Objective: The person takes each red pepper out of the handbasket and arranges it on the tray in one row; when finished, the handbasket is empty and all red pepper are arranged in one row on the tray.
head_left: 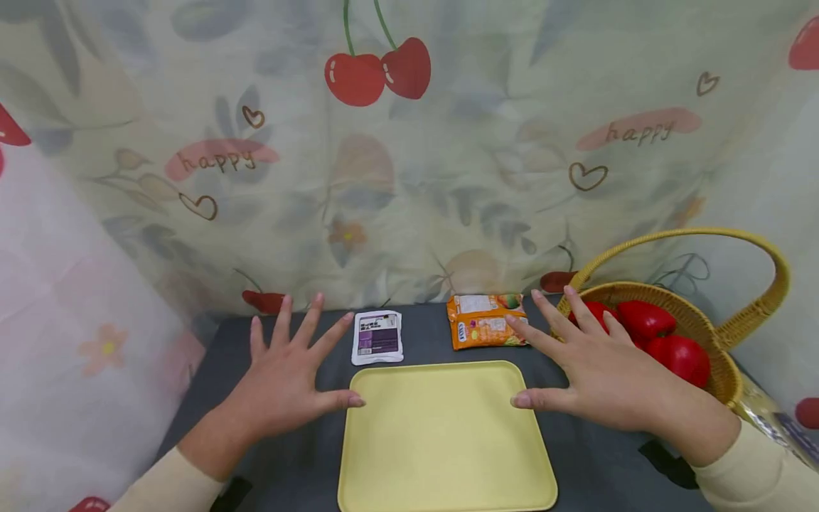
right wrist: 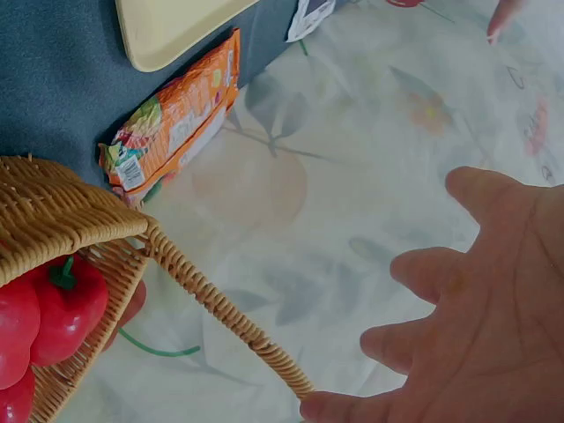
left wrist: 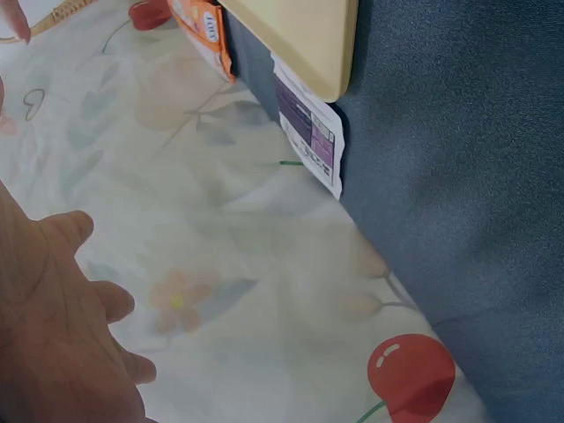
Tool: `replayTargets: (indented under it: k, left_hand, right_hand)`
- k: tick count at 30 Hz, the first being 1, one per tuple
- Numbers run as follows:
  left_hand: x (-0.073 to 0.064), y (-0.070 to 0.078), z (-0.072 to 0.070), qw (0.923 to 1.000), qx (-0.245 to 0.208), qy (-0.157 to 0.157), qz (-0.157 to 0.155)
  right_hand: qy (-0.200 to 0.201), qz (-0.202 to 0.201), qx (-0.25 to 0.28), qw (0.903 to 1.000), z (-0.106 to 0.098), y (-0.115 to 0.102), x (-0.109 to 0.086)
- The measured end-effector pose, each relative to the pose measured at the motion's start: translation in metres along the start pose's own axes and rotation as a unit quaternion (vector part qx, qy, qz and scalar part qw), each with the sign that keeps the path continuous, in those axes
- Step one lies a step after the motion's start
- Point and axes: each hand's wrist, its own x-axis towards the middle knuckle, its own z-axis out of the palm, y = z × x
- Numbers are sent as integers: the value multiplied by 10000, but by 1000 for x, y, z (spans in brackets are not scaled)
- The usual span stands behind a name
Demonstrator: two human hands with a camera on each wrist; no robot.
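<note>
My left hand (head_left: 284, 380) is spread with straight fingers over the left side of the table, its thumb overlapping the edge of a pale yellow tray (head_left: 441, 441). On the other side my right hand (head_left: 601, 373) is spread the same way, between the tray and a wicker basket (head_left: 726, 355). Neither hand holds anything. Behind the tray lie a white and purple packet (head_left: 377, 337), near my left fingertips, and an orange snack bag (head_left: 488, 321), near my right ones. Red bell peppers (right wrist: 72, 308) sit inside the basket, partly hidden by my right hand in the head view.
A dark grey cloth (left wrist: 458, 176) covers the table. Behind it hangs a printed curtain (head_left: 409, 178) with cherries and the word happy. The basket's tall handle (head_left: 691, 233) arches up at the right. A shiny clear wrapper (head_left: 777, 423) lies beside the basket.
</note>
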Motion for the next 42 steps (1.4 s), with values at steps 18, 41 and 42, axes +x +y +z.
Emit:
replayTargets:
  k: [18, 41, 42]
  left_hand:
    - [-2, -6, 8, 9998, -45, 189, 27]
    - [-27, -24, 64, 9625, -2585, 824, 63]
    - [-29, -25, 69, 9549, -2827, 894, 138]
  right_hand:
    - [332, -317, 522, 9976, -8, 19, -12]
    - [2339, -688, 3359, 9098, 27, 118, -43]
    - [2382, -682, 3524, 9024, 30, 123, -44]
